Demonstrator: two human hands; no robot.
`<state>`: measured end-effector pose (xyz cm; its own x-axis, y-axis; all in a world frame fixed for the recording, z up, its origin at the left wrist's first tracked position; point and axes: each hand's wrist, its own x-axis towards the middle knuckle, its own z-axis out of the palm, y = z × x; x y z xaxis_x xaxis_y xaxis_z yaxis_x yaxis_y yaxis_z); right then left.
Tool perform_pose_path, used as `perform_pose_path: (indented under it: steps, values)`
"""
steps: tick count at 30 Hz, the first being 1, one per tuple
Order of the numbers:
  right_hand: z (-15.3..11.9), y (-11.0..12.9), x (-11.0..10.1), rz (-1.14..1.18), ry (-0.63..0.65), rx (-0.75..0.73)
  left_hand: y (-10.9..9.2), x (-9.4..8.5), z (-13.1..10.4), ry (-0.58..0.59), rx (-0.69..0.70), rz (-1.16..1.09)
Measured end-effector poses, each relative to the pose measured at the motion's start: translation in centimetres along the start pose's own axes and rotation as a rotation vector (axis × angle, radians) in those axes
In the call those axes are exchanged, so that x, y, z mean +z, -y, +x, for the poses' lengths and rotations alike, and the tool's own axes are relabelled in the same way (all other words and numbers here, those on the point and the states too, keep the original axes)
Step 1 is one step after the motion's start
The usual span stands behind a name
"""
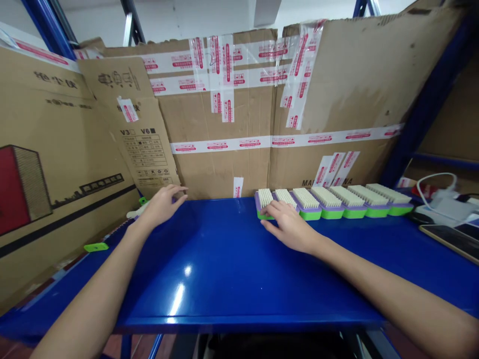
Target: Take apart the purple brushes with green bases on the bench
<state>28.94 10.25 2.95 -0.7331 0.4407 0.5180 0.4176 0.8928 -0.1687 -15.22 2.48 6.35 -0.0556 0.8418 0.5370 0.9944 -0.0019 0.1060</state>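
My left hand [160, 207] hovers at the back left of the blue table, its fingers stretched out and apart with nothing between them. Partly hidden behind it is a pale piece [132, 214] with a bit of green. At the back right, several brushes with cream bristles and purple-and-green bases stand in a row, bristles up. Over the left end of that row is my right hand [288, 224], fingers apart. Its fingertips overlap the leftmost brush [265, 198] and the second brush [286, 197]; whether they touch either one cannot be made out.
Taped cardboard [224, 167] walls the table's back, and a printed cardboard panel [75, 129] closes the left side. A flat green piece [96, 247] lies at the left edge. On the right are a phone [451, 242] and a white charger [441, 204] with a cable.
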Motion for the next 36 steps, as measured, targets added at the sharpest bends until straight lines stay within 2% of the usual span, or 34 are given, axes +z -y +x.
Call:
perform_pose_path:
  steps: [5, 8, 11, 15, 19, 25, 30, 36]
  values:
    - [0.3, -1.8, 0.0, -0.161, -0.108, 0.037, -3.5, 3.3, -0.3, 0.111, 0.105, -0.173]
    - [0.4, -2.8, 0.4, -0.264, -0.151, 0.027, -4.7, 5.0, -0.6, 0.178, 0.152, -0.177]
    - [0.5, -3.4, 1.0, -0.350, -0.130, 0.022, -5.6, 5.8, -0.9, 0.220, 0.182, -0.180]
    - [0.5, -3.2, 1.4, -0.431, -0.060, 0.005, -6.2, 5.7, -0.8, 0.235, 0.211, -0.184]
    - [0.6, -2.7, 1.4, -0.447, -0.008, -0.011, -6.4, 5.3, -0.3, 0.183, 0.221, -0.217]
    - [0.5, -2.7, 1.3, -0.394, -0.027, -0.007, -8.0, 5.4, -0.4, 0.234, 0.163, -0.328]
    - [0.4, -2.4, 1.2, -0.340, -0.015, -0.002, -9.6, 5.4, -0.8, 0.294, 0.195, -0.309]
    - [0.4, -1.5, 0.4, -0.193, -0.025, -0.038, -10.0, 5.1, -0.8, 0.269, 0.216, -0.293]
